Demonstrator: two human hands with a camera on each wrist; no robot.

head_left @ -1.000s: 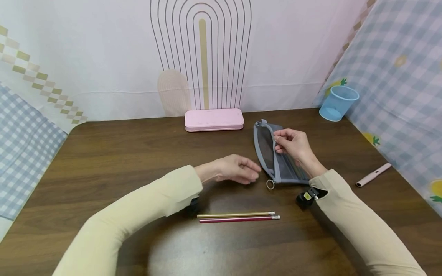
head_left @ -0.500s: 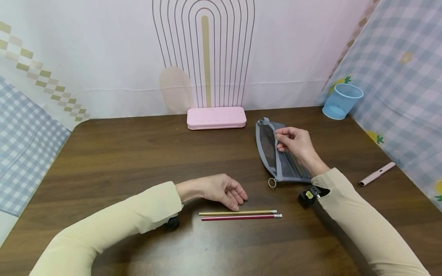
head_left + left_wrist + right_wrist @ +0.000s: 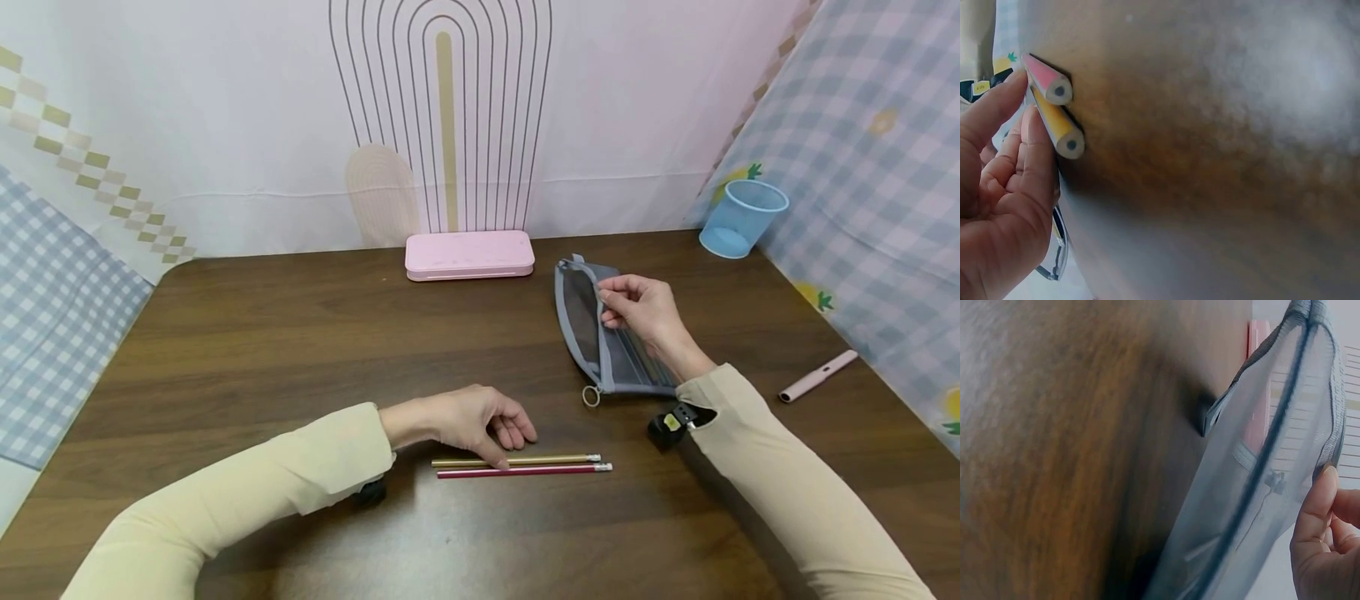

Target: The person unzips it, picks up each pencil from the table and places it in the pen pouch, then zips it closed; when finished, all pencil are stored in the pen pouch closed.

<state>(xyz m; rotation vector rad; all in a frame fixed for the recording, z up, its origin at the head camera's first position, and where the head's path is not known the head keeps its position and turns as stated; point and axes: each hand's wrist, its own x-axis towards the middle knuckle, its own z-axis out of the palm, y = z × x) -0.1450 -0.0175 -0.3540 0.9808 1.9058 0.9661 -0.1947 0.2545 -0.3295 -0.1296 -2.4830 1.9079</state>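
We see two thin pencils, a gold pencil (image 3: 555,459) and a red pencil (image 3: 551,471), lying flat on the brown table (image 3: 337,333). They lie side by side, very near each other, and they point from 9 o'clock to 3 o'clock, with their erasers at 3.

The left hand (image 3: 480,421) is the near one. From it, the pencils sit at about 5 o'clock. From the right hand (image 3: 648,315), we find them well apart, down at about 7 o'clock.

The left hand's thumb goes over the gold pencil and looks to touch the red one. Its fingers bend softly on the far side, and we see a gap between thumb and fingers.

The right hand pinches one edge of the gray pouch (image 3: 618,358), so its mouth gapes toward 9 o'clock. From the left hand, we see the pouch at 2 o'clock.
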